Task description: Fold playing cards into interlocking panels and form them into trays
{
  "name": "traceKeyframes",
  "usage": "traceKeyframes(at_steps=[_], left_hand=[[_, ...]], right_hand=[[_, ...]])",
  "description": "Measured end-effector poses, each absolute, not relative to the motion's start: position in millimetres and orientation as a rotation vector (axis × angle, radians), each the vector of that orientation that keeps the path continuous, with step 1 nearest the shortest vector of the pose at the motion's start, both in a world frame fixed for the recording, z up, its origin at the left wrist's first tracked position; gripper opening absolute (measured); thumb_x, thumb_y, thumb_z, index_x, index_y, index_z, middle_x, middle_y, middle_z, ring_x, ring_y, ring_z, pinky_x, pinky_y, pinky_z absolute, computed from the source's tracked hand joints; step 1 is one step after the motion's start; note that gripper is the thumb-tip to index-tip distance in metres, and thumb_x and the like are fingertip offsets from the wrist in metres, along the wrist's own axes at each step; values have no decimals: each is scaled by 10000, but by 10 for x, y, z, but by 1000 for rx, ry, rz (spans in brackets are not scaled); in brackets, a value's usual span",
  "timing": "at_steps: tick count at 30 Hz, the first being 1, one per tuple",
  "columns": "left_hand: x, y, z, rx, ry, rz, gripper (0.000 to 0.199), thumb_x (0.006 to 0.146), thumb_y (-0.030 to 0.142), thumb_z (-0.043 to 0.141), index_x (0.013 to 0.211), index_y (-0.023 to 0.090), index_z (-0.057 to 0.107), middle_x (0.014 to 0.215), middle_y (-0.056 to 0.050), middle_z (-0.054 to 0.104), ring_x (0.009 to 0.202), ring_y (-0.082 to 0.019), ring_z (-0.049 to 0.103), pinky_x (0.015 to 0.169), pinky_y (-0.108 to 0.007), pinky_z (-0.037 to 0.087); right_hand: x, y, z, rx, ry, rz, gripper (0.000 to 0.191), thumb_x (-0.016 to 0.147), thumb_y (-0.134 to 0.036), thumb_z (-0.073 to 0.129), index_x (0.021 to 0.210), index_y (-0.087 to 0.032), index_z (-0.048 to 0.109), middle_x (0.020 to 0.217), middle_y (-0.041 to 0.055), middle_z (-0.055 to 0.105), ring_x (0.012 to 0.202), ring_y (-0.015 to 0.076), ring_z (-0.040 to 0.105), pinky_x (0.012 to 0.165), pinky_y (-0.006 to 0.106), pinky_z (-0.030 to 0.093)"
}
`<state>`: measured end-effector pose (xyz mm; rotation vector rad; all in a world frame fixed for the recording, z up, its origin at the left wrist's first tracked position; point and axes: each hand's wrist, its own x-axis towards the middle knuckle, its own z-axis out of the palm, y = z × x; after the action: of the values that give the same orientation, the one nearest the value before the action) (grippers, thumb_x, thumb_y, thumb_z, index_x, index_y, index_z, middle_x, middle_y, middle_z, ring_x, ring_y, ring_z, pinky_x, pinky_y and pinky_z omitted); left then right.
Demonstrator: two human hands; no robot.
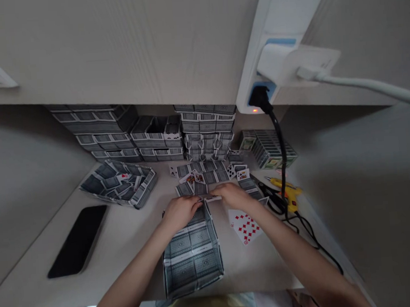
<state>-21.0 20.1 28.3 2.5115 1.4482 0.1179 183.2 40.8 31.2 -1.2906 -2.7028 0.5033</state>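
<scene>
An open box made of playing cards (pixel 192 252) lies near the desk's front edge, patterned backs facing inward. My left hand (pixel 182 212) is closed at its far end, fingers over the wall there. My right hand (pixel 233 196) pinches a playing card (pixel 213 198) beside the box's far right corner, close to my left fingertips. Whether that card touches the box wall is too small to tell. Loose face-up cards with red diamonds (pixel 245 225) lie below my right forearm. Beyond both hands, more cards (pixel 209 172) are spread, some face up and most back up.
Stacked card boxes (pixel 108 127) line the back. A card tray (pixel 140 190) holding loose cards stands left, above a black phone (pixel 78 242). Right are a yellow glue gun (pixel 290 195), its cord, and packed card decks (pixel 271 146). A power strip (pixel 267 41) with hanging cable is overhead.
</scene>
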Motion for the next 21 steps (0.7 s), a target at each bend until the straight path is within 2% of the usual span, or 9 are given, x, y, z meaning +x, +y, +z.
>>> traceKeyframes(at_steps=[6,10,15,21], left_hand=[[-215,185,295,2435,1434,191,275,844,370,352,973,281,577,945,1,642,847,-147,582,704,-230,404],[-218,183,287,2409,1449,199,274,839,355,366,1009,282,568,962,-6,639,865,-153,579,723,-238,406],[-198,166,326,2495,1471,121,245,828,336,382,956,265,579,911,-15,640,833,-169,579,686,-249,407],[-186,167,329,2567,1479,58,187,803,308,424,893,238,572,885,-26,634,821,-184,579,670,-262,410]], right_hand=[[1819,395,389,-1340,-2717,420,356,695,-51,447,940,-229,635,912,49,650,864,174,571,709,241,380],[1808,398,319,-1343,-2675,492,399,676,-30,444,965,-230,632,914,46,653,863,171,575,720,241,386],[1815,414,254,-1255,-2587,582,446,655,2,424,976,-228,631,982,30,642,932,159,559,790,247,392],[1842,435,213,-1177,-2503,610,464,650,26,395,977,-201,633,987,37,641,950,151,556,805,252,405]])
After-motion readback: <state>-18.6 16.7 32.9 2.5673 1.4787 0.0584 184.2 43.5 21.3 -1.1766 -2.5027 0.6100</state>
